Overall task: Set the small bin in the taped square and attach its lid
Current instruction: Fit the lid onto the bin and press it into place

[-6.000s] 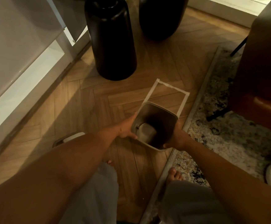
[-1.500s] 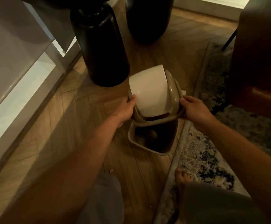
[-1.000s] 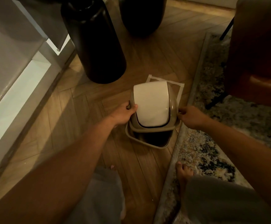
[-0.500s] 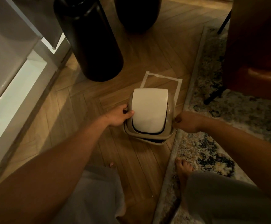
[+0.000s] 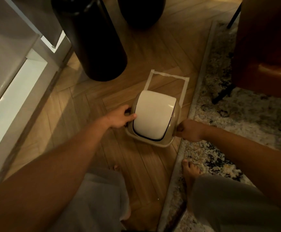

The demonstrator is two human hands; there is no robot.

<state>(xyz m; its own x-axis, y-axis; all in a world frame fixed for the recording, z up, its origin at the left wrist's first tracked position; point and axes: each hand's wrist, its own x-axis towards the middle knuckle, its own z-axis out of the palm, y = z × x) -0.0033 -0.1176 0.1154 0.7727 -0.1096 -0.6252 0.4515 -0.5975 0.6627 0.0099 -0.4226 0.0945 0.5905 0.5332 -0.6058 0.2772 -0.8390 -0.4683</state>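
beige lid gripped at its sides by left hand and right hand.

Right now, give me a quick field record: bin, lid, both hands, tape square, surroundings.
bin: small beige bin, on wood floor, overlapping near part of taped square; exact fit cannot tell
lid: swing lid on top of bin, white flap up
left hand: left hand grips lid's left side
right hand: right hand grips lid's right side
tape far edge: visible beyond bin
nearby: black vase left-rear; rug right
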